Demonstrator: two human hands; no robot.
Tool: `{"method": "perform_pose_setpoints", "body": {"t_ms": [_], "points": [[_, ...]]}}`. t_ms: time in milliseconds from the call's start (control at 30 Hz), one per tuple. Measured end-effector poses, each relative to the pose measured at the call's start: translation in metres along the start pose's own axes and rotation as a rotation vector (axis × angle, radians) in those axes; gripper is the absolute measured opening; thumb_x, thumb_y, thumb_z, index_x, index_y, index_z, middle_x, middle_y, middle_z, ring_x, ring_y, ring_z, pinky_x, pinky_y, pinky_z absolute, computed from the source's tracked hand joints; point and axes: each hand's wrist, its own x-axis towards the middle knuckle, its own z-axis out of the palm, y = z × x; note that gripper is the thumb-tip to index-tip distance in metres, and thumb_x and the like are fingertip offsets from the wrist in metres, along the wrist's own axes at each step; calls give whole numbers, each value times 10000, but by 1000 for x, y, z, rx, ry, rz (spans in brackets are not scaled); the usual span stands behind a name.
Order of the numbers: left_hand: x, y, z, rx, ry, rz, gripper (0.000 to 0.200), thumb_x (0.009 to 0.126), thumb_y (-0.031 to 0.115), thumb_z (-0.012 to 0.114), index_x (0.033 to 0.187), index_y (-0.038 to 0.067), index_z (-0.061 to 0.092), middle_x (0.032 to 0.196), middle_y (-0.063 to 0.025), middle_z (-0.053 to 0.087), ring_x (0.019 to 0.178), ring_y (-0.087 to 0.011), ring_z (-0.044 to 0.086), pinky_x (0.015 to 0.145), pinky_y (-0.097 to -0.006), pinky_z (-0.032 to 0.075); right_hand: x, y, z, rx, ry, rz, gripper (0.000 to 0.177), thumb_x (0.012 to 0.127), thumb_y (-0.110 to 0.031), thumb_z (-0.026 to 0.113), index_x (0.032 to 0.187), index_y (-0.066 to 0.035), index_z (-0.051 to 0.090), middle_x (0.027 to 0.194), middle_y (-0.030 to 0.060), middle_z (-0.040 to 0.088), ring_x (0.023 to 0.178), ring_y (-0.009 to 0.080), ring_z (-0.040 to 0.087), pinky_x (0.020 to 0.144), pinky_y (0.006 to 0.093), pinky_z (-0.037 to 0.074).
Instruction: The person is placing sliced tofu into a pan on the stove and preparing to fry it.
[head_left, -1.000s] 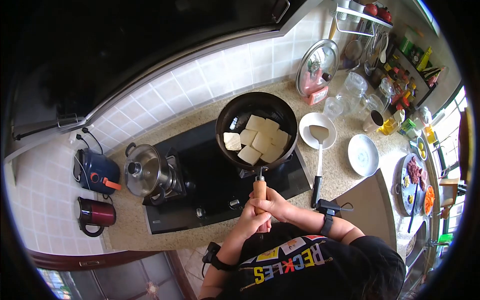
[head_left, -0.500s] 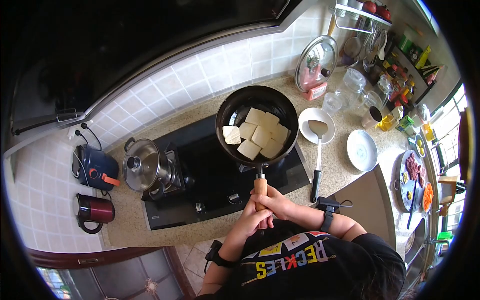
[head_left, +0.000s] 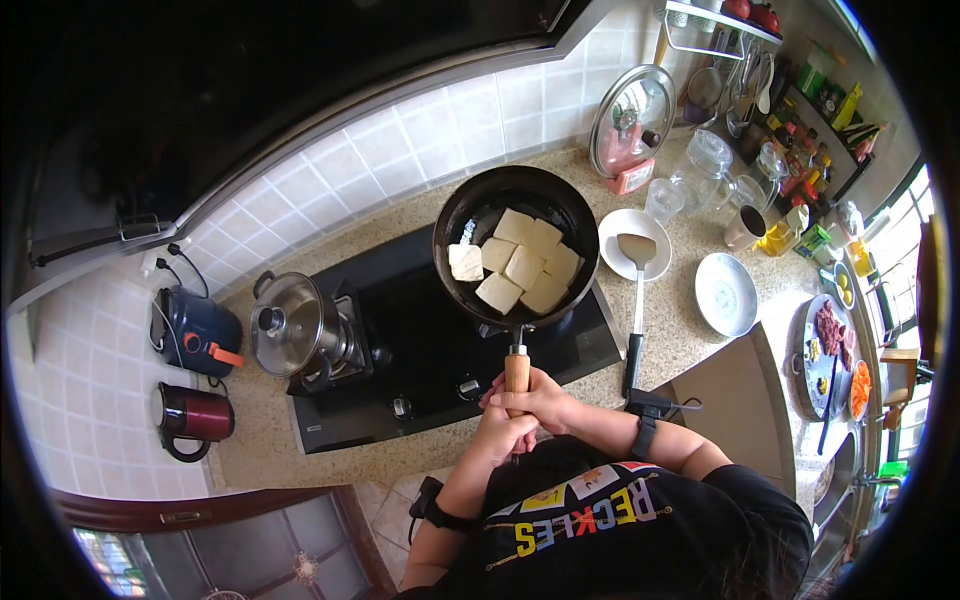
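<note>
A dark wok [head_left: 448, 215] sits over the right side of the black stove [head_left: 400, 330]. Inside lie several flat pale slices that look like tofu [head_left: 523, 267], with one leaning up the left wall. My right hand [head_left: 541, 398] is wrapped round the wooden handle [head_left: 517, 372]. Just below it, my left hand [head_left: 502, 436] is closed round the lower part of the handle, its fingers partly hidden and touching the right hand. To the right, a spatula [head_left: 637, 300] rests with its blade in a white bowl [head_left: 610, 228].
A lidded steel pot [head_left: 295, 325] stands on the left burner. Beside it are a blue appliance [head_left: 195, 330] and a red kettle [head_left: 200, 413]. A glass lid [head_left: 632, 120] leans at the back wall. A pale plate [head_left: 726, 295] and a food-laden board [head_left: 815, 385] lie right.
The view has shifted slightly. Both hands keep their hold on the wok handle, which has swung a little to the left. The slices keep their arrangement.
</note>
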Motion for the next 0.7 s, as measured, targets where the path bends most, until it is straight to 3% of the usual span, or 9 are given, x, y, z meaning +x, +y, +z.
{"method": "perform_pose_setpoints", "body": {"t_ms": [200, 233, 267, 333, 400, 467, 533, 667, 700], "points": [[-8, 14, 5, -104, -103, 25, 387, 752, -29, 503, 1109, 21, 359, 572, -54, 487, 416, -147, 512, 365, -263, 438, -10, -28, 4, -94, 2, 91, 376, 791, -184, 686, 1018, 29, 473, 866, 110, 596, 771, 166, 602, 710, 295, 510], [-26, 23, 11, -137, -125, 60, 356, 757, -9, 510, 1083, 13, 371, 592, -56, 489, 453, -145, 523, 395, -267, 449, -21, -37, 11, -121, -76, 126, 396, 787, -223, 692, 1009, 30, 485, 852, 102, 588, 745, 148, 587, 684, 281, 505], [-40, 29, 16, -172, -148, 97, 327, 761, 12, 517, 1058, 4, 382, 612, -59, 492, 490, -143, 534, 426, -271, 460, -23, -27, 18, -210, -66, -66, 341, 809, -227, 653, 942, 49, 505, 751, 95, 582, 600, 131, 586, 492, 255, 513], [-50, 30, 19, -190, -123, 98, 325, 764, 19, 512, 1059, 2, 377, 608, -66, 489, 480, -154, 529, 431, -291, 472, -28, -31, 33, -177, -92, -167, 361, 807, -255, 647, 932, 55, 510, 751, 103, 591, 581, 141, 593, 460, 253, 509], [-46, 40, 23, -205, -108, 145, 348, 765, 28, 517, 1076, 12, 362, 616, -71, 492, 488, -155, 534, 430, -294, 472, -27, -51, 32, -129, -127, -42, 370, 800, -254, 649, 933, 59, 506, 756, 111, 592, 567, 136, 586, 452, 248, 500], [-25, 49, 27, -177, -104, 151, 325, 765, 50, 533, 1049, 27, 378, 641, -77, 505, 514, -157, 544, 437, -294, 475, -5, -49, 13, -167, -84, -132, 375, 806, -239, 630, 952, 72, 480, 741, 133, 574, 526, 160, 589, 396, 272, 512], [-9, 54, 34, -177, -126, 196, 321, 762, 53, 537, 1043, 24, 384, 641, -77, 508, 511, -156, 543, 433, -299, 474, -4, -63, 8, -94, -30, -60, 395, 800, -233, 635, 988, 68, 460, 742, 130, 562, 501, 167, 578, 376, 272, 498], [-19, 41, 41, -159, -170, 106, 317, 763, 49, 526, 1050, 30, 395, 631, -77, 504, 490, -154, 539, 436, -289, 475, -33, -63, 5, -135, 8, -101, 468, 784, -276, 685, 1044, 49, 470, 844, 96, 561, 736, 143, 574, 623, 272, 500], [-25, 36, 43, -165, -217, 131, 340, 765, 45, 517, 1078, 29, 386, 630, -81, 507, 479, -159, 536, 435, -285, 474, -47, -67, 11, -138, -10, -54, 471, 794, -294, 682, 1044, 40, 463, 847, 95, 564, 741, 138, 575, 621, 274, 503]]}}
